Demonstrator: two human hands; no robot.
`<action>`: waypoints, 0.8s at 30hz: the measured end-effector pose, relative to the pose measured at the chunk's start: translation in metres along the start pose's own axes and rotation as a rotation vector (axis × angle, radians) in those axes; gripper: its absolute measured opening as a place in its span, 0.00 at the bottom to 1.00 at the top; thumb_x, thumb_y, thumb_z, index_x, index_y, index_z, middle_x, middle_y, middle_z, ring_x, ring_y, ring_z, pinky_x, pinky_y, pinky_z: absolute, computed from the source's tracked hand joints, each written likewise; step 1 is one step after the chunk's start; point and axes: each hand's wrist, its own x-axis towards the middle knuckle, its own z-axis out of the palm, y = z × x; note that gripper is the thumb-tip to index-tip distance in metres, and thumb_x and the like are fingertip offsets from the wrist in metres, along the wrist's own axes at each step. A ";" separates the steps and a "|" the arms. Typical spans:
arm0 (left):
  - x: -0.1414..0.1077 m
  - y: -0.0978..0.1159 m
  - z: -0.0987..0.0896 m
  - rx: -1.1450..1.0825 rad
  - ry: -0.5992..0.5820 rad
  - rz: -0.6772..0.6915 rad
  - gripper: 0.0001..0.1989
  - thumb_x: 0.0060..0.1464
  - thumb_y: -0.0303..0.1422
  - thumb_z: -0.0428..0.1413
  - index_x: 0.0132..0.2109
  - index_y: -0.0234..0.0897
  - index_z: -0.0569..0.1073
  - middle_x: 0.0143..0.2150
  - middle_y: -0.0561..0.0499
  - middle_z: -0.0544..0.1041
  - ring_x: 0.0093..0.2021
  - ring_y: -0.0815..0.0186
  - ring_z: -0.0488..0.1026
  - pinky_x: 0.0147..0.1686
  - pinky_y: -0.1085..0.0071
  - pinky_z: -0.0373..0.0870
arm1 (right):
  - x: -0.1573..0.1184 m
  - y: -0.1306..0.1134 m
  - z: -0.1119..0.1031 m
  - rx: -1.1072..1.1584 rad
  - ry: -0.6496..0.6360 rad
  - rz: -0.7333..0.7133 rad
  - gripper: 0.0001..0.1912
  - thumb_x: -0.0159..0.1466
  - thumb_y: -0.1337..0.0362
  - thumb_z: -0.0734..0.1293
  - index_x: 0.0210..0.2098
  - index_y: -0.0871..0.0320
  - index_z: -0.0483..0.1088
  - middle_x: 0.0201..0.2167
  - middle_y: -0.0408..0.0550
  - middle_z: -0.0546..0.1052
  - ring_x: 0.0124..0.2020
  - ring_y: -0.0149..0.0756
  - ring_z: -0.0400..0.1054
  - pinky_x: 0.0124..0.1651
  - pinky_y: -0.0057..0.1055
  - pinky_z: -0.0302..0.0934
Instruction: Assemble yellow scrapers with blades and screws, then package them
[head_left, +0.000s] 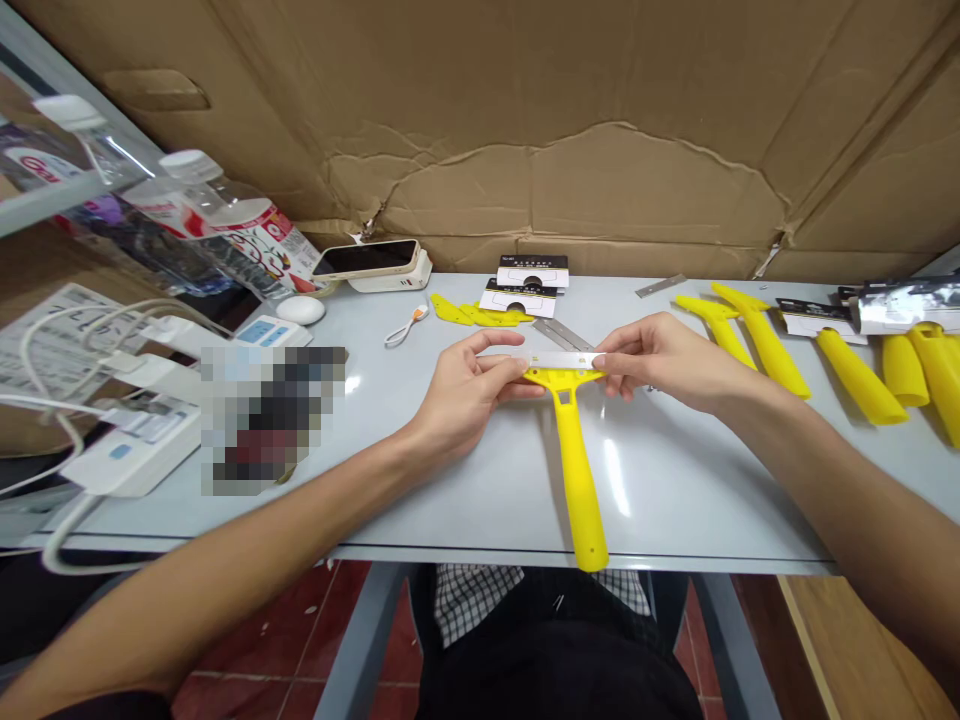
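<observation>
A yellow scraper (579, 470) points its handle toward me, the handle's end reaching over the table's front edge. Across its head lies a silver blade (556, 360). My left hand (476, 385) pinches the left end of the head and blade, its thumb on top. At the other end, the thumb and fingers of my right hand (660, 360) close on the blade's right corner. Just behind the head, loose metal blades (564, 335) rest on the table, beside flat yellow plastic pieces (469, 312). Fingers hide both ends of the head.
More yellow scrapers (769, 345) lie at the right, some with packaging cards (817, 318). Printed cards (531, 270) and another blade (660, 286) are at the back. A phone (367, 258), short cable (406, 328), white mouse (301, 310), power strip (142, 450) and bottles (255, 235) stand left.
</observation>
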 end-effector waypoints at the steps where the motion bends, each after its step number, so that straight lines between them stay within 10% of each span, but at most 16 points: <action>1: -0.001 0.000 0.000 0.009 -0.004 0.002 0.19 0.52 0.28 0.70 0.49 0.35 0.74 0.32 0.48 0.84 0.33 0.59 0.85 0.39 0.63 0.84 | 0.001 0.002 0.002 0.043 0.002 0.006 0.08 0.59 0.58 0.81 0.31 0.56 0.83 0.24 0.49 0.81 0.24 0.34 0.71 0.28 0.33 0.69; 14: 0.002 -0.001 -0.003 0.080 -0.023 0.024 0.20 0.51 0.28 0.70 0.45 0.40 0.69 0.28 0.52 0.83 0.29 0.60 0.85 0.37 0.64 0.82 | 0.008 0.016 0.016 0.260 0.045 0.103 0.05 0.58 0.66 0.80 0.31 0.57 0.81 0.31 0.52 0.82 0.28 0.35 0.73 0.27 0.34 0.71; 24: 0.027 0.009 -0.018 0.185 -0.143 -0.224 0.18 0.51 0.23 0.70 0.47 0.33 0.73 0.29 0.44 0.84 0.25 0.66 0.80 0.27 0.73 0.78 | 0.008 0.018 0.018 0.120 0.114 0.080 0.04 0.64 0.72 0.73 0.37 0.59 0.81 0.24 0.47 0.79 0.21 0.31 0.70 0.28 0.32 0.67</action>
